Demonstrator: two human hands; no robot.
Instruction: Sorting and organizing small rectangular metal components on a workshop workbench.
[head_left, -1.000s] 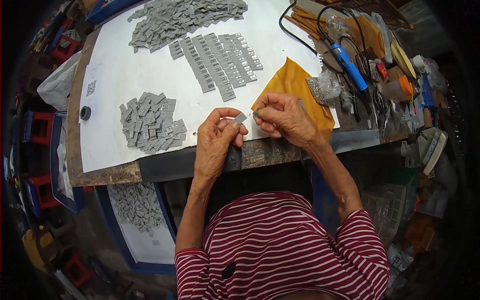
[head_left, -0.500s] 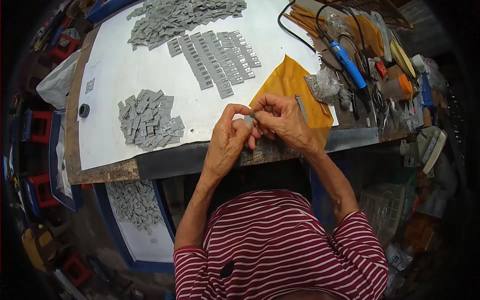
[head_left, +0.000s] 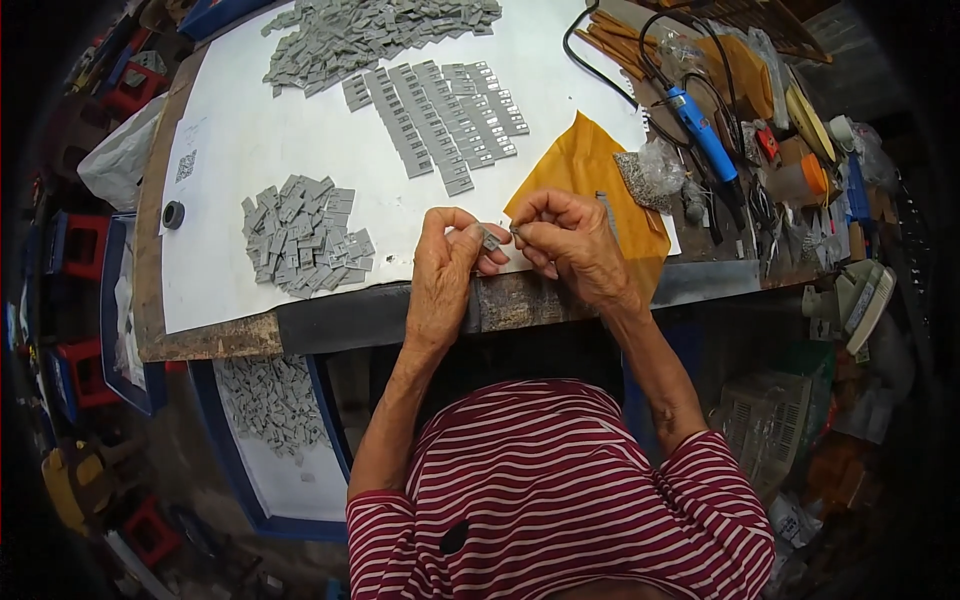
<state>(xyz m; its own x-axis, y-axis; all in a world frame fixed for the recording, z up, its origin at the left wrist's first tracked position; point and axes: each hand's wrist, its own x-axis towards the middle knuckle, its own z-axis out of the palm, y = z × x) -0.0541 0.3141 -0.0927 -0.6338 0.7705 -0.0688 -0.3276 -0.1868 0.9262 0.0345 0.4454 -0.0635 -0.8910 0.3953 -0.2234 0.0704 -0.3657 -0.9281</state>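
Between thumb and fingers, my left hand (head_left: 443, 262) holds a small grey plastic piece (head_left: 489, 241) above the table's front edge. My right hand (head_left: 572, 240) is just beside it, thumb and forefinger pinched together; whatever is in the pinch is too small to make out. Under and behind the right hand lies a sheet of yellow-brown paper (head_left: 577, 150) with a narrow grey strip (head_left: 605, 210) on it. To the left of my hands is a loose pile of grey pieces (head_left: 300, 235). Farther back, similar grey pieces lie in neat overlapping rows (head_left: 435, 115).
A large heap of grey pieces (head_left: 370, 40) covers the far side of the white sheet (head_left: 215, 270). On the right are a blue-handled tool (head_left: 702, 132) with a black cord and a bag of small metal parts (head_left: 635, 178). Below the table, a blue tray (head_left: 245, 500) holds more pieces.
My hands have come slightly apart, the left moving a little left, so the grey piece in it now shows. The right hand keeps its pinch.
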